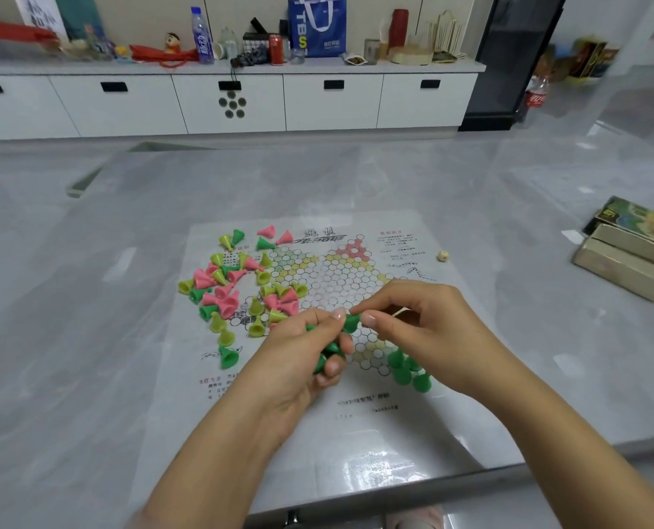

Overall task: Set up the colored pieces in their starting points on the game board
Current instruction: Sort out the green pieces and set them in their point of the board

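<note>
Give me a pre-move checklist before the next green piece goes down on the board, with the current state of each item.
1. Right hand pinches a green piece at its fingertips: ok.
2. Left hand holds more green pieces as a supply: ok.
3. Placed green pieces standing upright at the board's near right corner: ok.
4. Free circle next to them for the new piece: cannot tell, the hands hide part of that corner.
5. Board lying flat on the table: ok.
6. Loose pile of pink, yellow and green pieces kept off the playing circles: not ok, several lie on the board's left side.
</note>
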The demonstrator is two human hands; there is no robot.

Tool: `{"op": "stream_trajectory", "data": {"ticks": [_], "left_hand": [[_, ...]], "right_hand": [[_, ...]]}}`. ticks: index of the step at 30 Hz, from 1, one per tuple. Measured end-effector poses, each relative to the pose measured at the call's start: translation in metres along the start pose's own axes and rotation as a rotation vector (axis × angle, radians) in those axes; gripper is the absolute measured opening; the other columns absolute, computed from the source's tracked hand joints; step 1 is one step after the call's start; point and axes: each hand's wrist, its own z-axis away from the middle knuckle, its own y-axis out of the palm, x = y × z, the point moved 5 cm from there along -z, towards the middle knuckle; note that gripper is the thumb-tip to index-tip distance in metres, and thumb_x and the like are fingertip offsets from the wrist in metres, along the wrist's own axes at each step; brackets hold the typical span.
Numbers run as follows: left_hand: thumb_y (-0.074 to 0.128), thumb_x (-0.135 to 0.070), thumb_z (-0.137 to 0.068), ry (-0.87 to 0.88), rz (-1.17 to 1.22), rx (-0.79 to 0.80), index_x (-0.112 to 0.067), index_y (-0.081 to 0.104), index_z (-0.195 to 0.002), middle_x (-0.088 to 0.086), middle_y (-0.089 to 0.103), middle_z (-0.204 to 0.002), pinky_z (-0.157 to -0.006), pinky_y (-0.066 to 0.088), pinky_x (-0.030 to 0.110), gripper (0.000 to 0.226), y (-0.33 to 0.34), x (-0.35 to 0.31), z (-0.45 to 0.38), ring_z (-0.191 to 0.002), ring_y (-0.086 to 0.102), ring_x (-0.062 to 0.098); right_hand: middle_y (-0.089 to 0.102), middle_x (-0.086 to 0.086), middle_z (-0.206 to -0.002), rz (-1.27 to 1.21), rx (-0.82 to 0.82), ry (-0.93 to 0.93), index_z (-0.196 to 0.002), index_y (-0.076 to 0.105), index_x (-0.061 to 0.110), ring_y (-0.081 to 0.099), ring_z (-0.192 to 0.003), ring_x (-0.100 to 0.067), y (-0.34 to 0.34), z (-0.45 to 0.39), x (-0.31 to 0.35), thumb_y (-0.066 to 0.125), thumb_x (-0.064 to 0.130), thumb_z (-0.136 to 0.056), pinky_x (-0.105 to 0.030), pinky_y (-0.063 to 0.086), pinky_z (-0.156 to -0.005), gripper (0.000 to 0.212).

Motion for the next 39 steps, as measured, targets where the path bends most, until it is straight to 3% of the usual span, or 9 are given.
{"op": "stream_trajectory", "data": {"ticks": [5,9,13,16,20,26,33,39], "left_hand": [[0.053,-0.015,-0.09,0.019,0.039,-0.094,-0.007,0.058,-0.086,0.001,0.056,-0.06,-0.04,0.033,0.017,0.01,-0.007,-0.004,-0.002,-0.042,0.042,0.007],[0.053,-0.01,-0.089,0.029,0.202,-0.175,-0.007,0.057,-0.087,0.004,0.059,-0.063,-0.038,0.038,0.015,0.005,-0.019,-0.009,-0.003,-0.048,0.045,0.01],[0.049,-0.009,-0.09,0.026,0.295,-0.182,-0.004,0.055,-0.108,0.005,0.058,-0.065,-0.039,0.038,0.015,0.02,-0.022,-0.011,-0.002,-0.052,0.045,0.012],[0.048,-0.009,-0.09,0.025,0.295,-0.175,-0.004,0.055,-0.108,0.005,0.059,-0.065,-0.039,0.038,0.016,0.02,-0.022,-0.01,-0.002,-0.052,0.045,0.012],[0.046,-0.008,-0.09,0.023,0.302,-0.172,-0.005,0.056,-0.101,0.005,0.059,-0.063,-0.04,0.038,0.016,0.015,-0.021,-0.009,-0.002,-0.053,0.045,0.013],[0.047,-0.009,-0.09,0.036,0.318,-0.166,-0.003,0.054,-0.118,0.005,0.056,-0.067,-0.04,0.037,0.016,0.03,-0.022,-0.01,-0.003,-0.052,0.044,0.012],[0.045,-0.008,-0.091,0.036,0.334,-0.16,-0.002,0.053,-0.12,0.005,0.057,-0.067,-0.039,0.038,0.015,0.031,-0.024,-0.008,-0.005,-0.052,0.044,0.012],[0.046,-0.009,-0.091,0.02,0.337,-0.106,-0.006,0.055,-0.101,0.005,0.065,-0.058,-0.037,0.037,0.015,0.014,-0.019,-0.007,-0.005,-0.046,0.045,0.01]], "right_hand": [[0.062,0.007,-0.081,0.093,-0.012,0.076,-0.079,0.072,0.022,0.057,-0.076,-0.007,-0.015,-0.001,-0.011,0.066,0.021,-0.08,-0.018,0.048,-0.071,0.006],[0.054,0.01,-0.079,0.352,0.133,0.058,-0.081,0.072,0.024,0.048,-0.073,-0.002,-0.013,0.004,-0.018,0.065,0.025,-0.08,-0.012,0.036,-0.065,0.007],[0.048,0.012,-0.076,0.48,0.2,0.035,-0.089,0.072,0.023,0.044,-0.077,-0.005,-0.004,0.007,-0.023,0.064,0.028,-0.082,-0.02,0.036,-0.067,0.012],[0.044,0.014,-0.073,0.519,0.203,0.031,-0.092,0.072,0.023,0.041,-0.073,0.001,-0.002,0.007,-0.026,0.063,0.028,-0.083,-0.018,0.036,-0.065,0.014],[0.044,0.014,-0.073,0.504,0.224,0.031,-0.092,0.072,0.022,0.04,-0.072,0.004,0.001,0.008,-0.028,0.063,0.026,-0.083,-0.011,0.03,-0.06,0.013],[0.047,0.014,-0.075,0.498,0.237,0.031,-0.092,0.072,0.024,0.042,-0.074,0.003,0.001,0.01,-0.03,0.063,0.027,-0.083,-0.01,0.03,-0.061,0.013],[0.044,0.017,-0.075,0.505,0.252,0.015,-0.099,0.071,0.027,0.042,-0.071,0.004,-0.001,0.012,-0.03,0.059,0.029,-0.085,-0.008,0.03,-0.061,0.018],[0.061,0.01,-0.082,0.195,0.037,0.028,-0.089,0.071,0.029,0.054,-0.076,-0.007,-0.013,0.009,-0.014,0.056,0.028,-0.085,-0.014,0.043,-0.067,0.016]]}}
